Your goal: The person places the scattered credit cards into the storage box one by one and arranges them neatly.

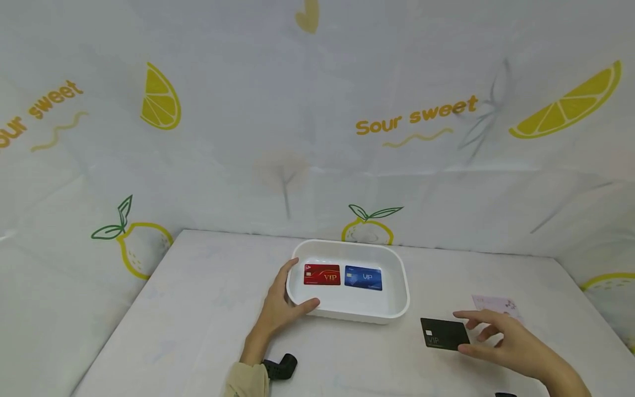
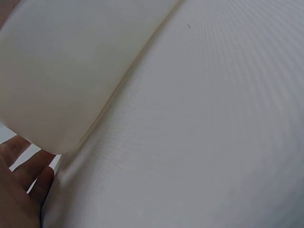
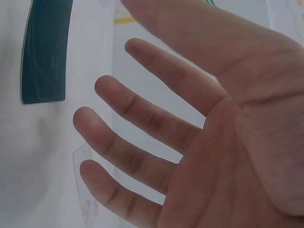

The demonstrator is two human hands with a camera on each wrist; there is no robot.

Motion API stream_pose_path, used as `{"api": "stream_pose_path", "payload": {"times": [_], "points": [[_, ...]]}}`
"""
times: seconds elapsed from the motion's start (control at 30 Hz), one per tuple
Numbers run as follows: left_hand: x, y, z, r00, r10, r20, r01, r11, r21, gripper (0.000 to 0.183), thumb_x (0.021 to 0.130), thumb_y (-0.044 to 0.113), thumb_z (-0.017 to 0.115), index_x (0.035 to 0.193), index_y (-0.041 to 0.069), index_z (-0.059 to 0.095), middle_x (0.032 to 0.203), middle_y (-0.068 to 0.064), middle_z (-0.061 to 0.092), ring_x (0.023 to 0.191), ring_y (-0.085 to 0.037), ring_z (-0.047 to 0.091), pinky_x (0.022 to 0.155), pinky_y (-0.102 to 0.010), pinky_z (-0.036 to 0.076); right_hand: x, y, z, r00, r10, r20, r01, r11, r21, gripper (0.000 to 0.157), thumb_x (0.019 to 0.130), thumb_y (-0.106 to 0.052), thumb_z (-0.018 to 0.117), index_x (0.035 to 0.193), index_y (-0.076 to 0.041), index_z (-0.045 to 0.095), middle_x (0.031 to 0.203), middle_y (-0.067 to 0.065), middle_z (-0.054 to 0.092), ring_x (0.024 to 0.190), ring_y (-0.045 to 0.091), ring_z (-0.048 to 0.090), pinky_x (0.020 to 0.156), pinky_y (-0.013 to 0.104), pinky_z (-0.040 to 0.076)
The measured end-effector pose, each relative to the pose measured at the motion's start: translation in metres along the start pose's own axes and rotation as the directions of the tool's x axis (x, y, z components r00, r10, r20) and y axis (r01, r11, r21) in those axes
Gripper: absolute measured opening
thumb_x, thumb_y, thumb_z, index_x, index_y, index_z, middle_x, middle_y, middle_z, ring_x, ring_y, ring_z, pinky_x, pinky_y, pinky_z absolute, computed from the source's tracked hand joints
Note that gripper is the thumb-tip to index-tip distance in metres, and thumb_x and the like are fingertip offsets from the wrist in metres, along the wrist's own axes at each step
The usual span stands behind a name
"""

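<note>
Two cards, a red card [image 1: 322,274] and a blue card [image 1: 364,278], lie in the white tray [image 1: 354,303]. Your left hand [image 1: 278,306] grips the tray's left end, thumb over the front rim. The black card [image 1: 440,334] looks flat on the table [image 1: 357,358], beside your right hand [image 1: 508,343]. Those fingers are loose and spread, gripping nothing; I can't tell if your thumb touches its corner. It's thin, so it might slip away if you push without pinching. You might also bump the pink card [image 1: 496,302] behind it. Tugging the tray could make its cards slide.
</note>
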State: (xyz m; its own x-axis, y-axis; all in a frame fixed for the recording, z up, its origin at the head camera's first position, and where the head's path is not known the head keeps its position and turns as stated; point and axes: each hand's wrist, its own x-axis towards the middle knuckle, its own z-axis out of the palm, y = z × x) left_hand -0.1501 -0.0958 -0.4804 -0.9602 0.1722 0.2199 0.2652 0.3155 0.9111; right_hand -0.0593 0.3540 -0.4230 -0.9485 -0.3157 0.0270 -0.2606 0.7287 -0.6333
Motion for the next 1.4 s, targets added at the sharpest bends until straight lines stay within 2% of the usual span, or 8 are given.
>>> {"api": "stream_pose_path", "payload": {"times": [0.2, 0.3, 0.4, 0.47, 0.6, 0.83, 1.17, 1.4], "points": [[-0.001, 0.0, 0.0, 1.0, -0.011, 0.004, 0.011, 1.0, 0.001, 0.097, 0.075, 0.037, 0.086, 0.156, 0.015, 0.037, 0.158, -0.014, 0.046, 0.14, -0.035, 0.048, 0.116, -0.065, 0.038, -0.001, 0.012, 0.002, 0.999, -0.021, -0.035, 0.019, 0.998, -0.054, 0.05, 0.078, -0.012, 0.087, 0.125, -0.01, 0.069, 0.102, -0.012, 0.065, 0.08, -0.009, 0.056, 0.063, 0.021, 0.048], [-0.001, -0.001, 0.0, 1.0, -0.013, 0.005, 0.013, 1.0, 0.001, 0.097, 0.075, 0.037, 0.086, 0.156, 0.017, 0.037, 0.158, -0.014, 0.046, 0.14, -0.034, 0.048, 0.116, -0.065, 0.038, -0.001, 0.017, 0.002, 1.0, -0.016, -0.026, 0.013, 0.996, -0.091, 0.051, 0.076, -0.012, 0.088, 0.124, -0.008, 0.069, 0.102, -0.005, 0.066, 0.081, -0.009, 0.054, 0.065, 0.02, 0.048], [-0.001, -0.001, 0.0, 1.0, -0.007, 0.006, 0.007, 1.0, -0.003, 0.097, 0.075, 0.037, 0.086, 0.156, 0.014, 0.036, 0.157, -0.015, 0.046, 0.139, -0.034, 0.049, 0.116, -0.065, 0.039, 0.002, 0.015, 0.002, 0.996, 0.092, 0.019, -0.089, 0.987, -0.136, 0.056, 0.078, -0.019, 0.088, 0.128, -0.004, 0.067, 0.108, 0.004, 0.067, 0.085, -0.004, 0.054, 0.069, 0.021, 0.048], [0.0, -0.001, 0.0, 1.0, -0.001, 0.008, 0.001, 1.0, -0.006, 0.098, 0.076, 0.036, 0.086, 0.156, 0.011, 0.036, 0.157, -0.015, 0.047, 0.138, -0.034, 0.05, 0.115, -0.064, 0.04, 0.006, 0.012, 0.001, 0.983, 0.178, 0.054, -0.166, 0.972, -0.169, 0.059, 0.08, -0.024, 0.087, 0.131, -0.003, 0.065, 0.112, 0.009, 0.066, 0.088, 0.004, 0.057, 0.072, 0.024, 0.049], [0.0, 0.0, 0.0, 1.0, 0.012, 0.001, -0.012, 1.0, -0.004, 0.097, 0.076, 0.037, 0.086, 0.155, 0.011, 0.036, 0.156, -0.017, 0.047, 0.136, -0.035, 0.051, 0.113, -0.064, 0.042, 0.012, 0.008, 0.004, 0.97, 0.233, 0.07, -0.213, 0.952, -0.218, 0.063, 0.077, -0.028, 0.089, 0.131, -0.003, 0.066, 0.113, 0.011, 0.066, 0.093, 0.017, 0.057, 0.074, 0.029, 0.05], [0.001, -0.002, 0.0, 1.0, 0.019, 0.005, -0.019, 1.0, -0.004, 0.097, 0.076, 0.036, 0.086, 0.156, 0.012, 0.036, 0.157, -0.017, 0.046, 0.138, -0.035, 0.051, 0.114, -0.064, 0.041, 0.019, 0.006, 0.006, 0.948, 0.307, 0.084, -0.284, 0.935, -0.214, 0.068, 0.072, -0.027, 0.091, 0.132, -0.005, 0.067, 0.114, 0.012, 0.065, 0.096, 0.021, 0.056, 0.078, 0.037, 0.052], [0.001, -0.002, 0.0, 1.0, 0.013, 0.006, -0.013, 1.0, 0.0, 0.098, 0.076, 0.037, 0.086, 0.156, 0.011, 0.036, 0.158, -0.017, 0.045, 0.139, -0.036, 0.05, 0.114, -0.066, 0.04, 0.02, 0.006, 0.009, 0.936, 0.343, 0.086, -0.32, 0.925, -0.207, 0.066, 0.071, -0.027, 0.092, 0.129, -0.01, 0.067, 0.11, 0.011, 0.062, 0.09, 0.02, 0.05, 0.073, 0.034, 0.047], [0.0, -0.002, 0.0, 1.0, 0.006, 0.002, -0.006, 1.0, -0.003, 0.096, 0.076, 0.037, 0.086, 0.156, 0.014, 0.037, 0.158, -0.017, 0.045, 0.139, -0.036, 0.049, 0.115, -0.065, 0.04, 0.019, 0.009, 0.008, 0.94, 0.33, 0.091, -0.312, 0.935, -0.168, 0.063, 0.072, -0.025, 0.091, 0.127, -0.012, 0.063, 0.11, 0.012, 0.06, 0.088, 0.019, 0.045, 0.068, 0.024, 0.04]]}}
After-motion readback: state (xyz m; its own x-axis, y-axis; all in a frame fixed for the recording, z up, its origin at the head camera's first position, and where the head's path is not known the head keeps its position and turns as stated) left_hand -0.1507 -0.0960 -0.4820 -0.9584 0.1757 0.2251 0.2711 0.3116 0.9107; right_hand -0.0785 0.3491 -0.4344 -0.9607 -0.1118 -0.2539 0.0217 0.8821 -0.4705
